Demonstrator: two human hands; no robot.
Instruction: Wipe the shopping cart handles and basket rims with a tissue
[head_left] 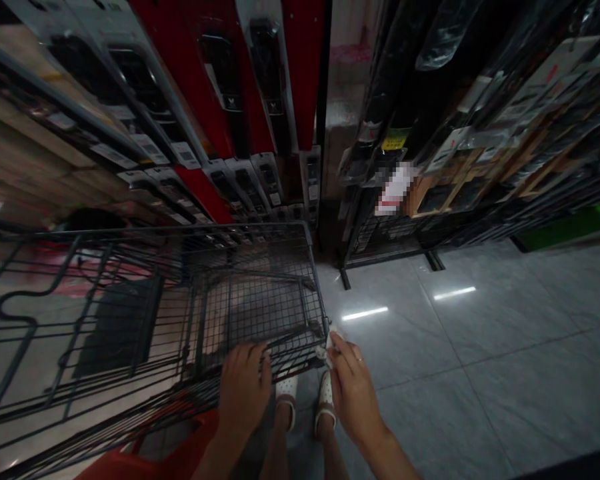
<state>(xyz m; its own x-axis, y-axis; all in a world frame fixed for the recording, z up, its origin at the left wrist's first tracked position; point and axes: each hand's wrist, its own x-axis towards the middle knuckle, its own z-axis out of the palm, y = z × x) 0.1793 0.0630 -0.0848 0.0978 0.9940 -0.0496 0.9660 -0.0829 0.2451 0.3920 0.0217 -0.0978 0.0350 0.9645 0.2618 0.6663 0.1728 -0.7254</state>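
A dark wire shopping cart (pixel 260 307) stretches from the left edge to the middle of the view. My left hand (pixel 244 383) is at the near rim of the cart, with its fingers bent over the wires. At the cart's right corner, my right hand (pixel 347 377) is closed around a small whitish object (pixel 325 357), too blurred to name. Inside the cart's left part stands a dark flat panel (pixel 117 327).
Beyond the cart hang packaged goods on red and white backing (pixel 305 73). A black wire rack (pixel 390 257) with wrapped items stands on the grey tiled floor (pixel 505 333) at right. My feet in white clogs (pixel 326 393) are below the hands.
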